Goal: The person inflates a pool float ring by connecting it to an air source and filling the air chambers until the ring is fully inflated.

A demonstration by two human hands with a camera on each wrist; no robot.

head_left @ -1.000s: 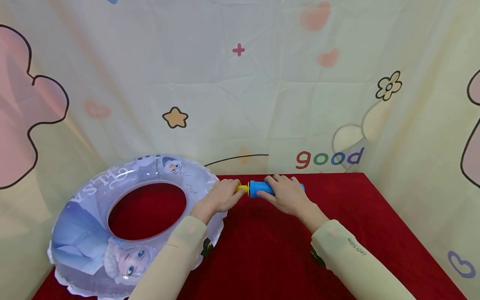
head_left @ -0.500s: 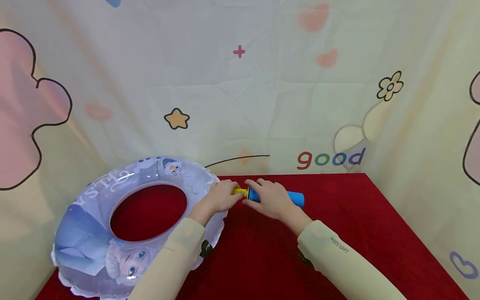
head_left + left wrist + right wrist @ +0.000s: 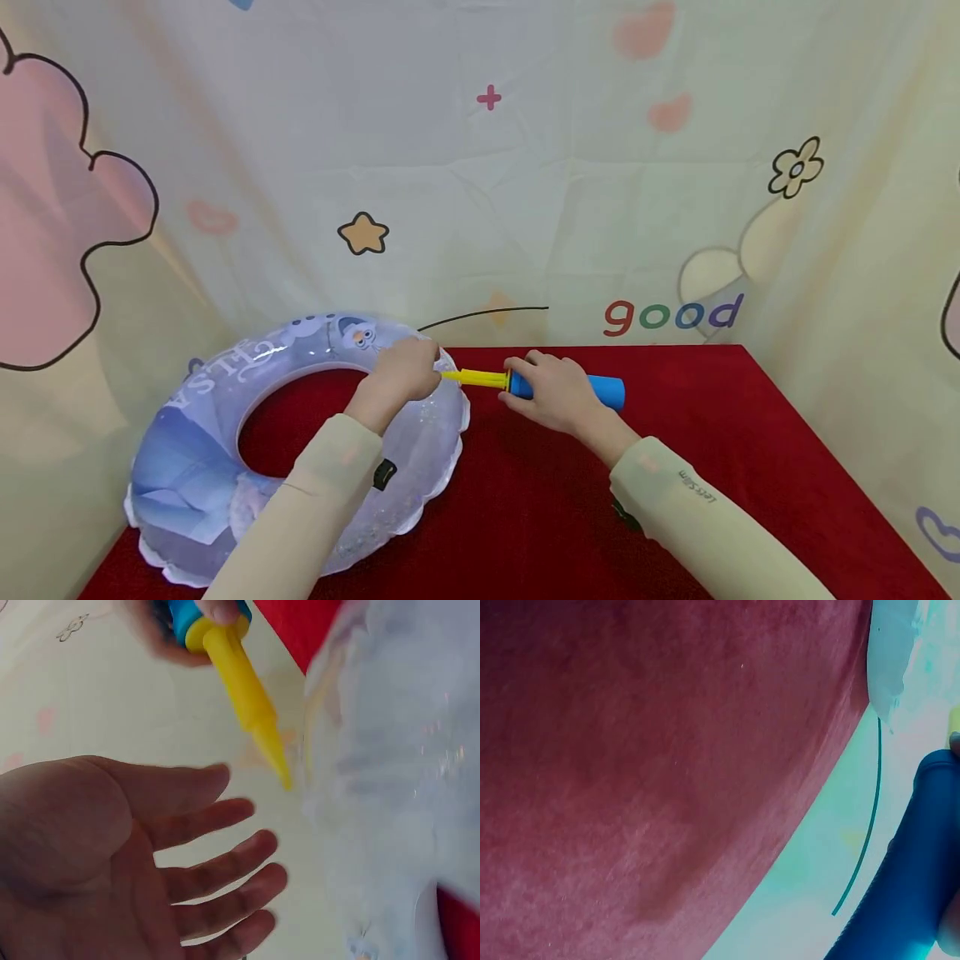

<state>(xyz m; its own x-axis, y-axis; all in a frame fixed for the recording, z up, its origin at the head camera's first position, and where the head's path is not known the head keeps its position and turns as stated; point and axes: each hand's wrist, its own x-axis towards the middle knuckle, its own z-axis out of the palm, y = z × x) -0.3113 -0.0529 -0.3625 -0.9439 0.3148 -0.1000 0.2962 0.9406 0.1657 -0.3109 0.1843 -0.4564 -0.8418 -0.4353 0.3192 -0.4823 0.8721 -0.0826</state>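
My right hand (image 3: 555, 392) grips a blue hand pump (image 3: 607, 392) near its front end, above the table. The pump's yellow nozzle (image 3: 483, 378) points left toward the inflatable swim ring (image 3: 431, 442), which is pale purple with printed cartoon figures. My left hand (image 3: 397, 379) is over the ring's right side by the nozzle tip. In the left wrist view the left hand (image 3: 165, 862) has its fingers spread and loosely bent, apart from the yellow nozzle (image 3: 244, 682). The right wrist view shows the blue pump barrel (image 3: 900, 862) at its right edge; most of the right hand is out of that frame.
A red cloth covers the table (image 3: 510, 508). Behind it and at both sides hangs a pale printed curtain (image 3: 465, 208). The swim ring takes up the table's left part, with red cloth showing through its hole.
My left hand has let go of the yellow nozzle and moved left over the ring, so more of the nozzle shows. My right hand slid toward the pump's nozzle end and still holds it.
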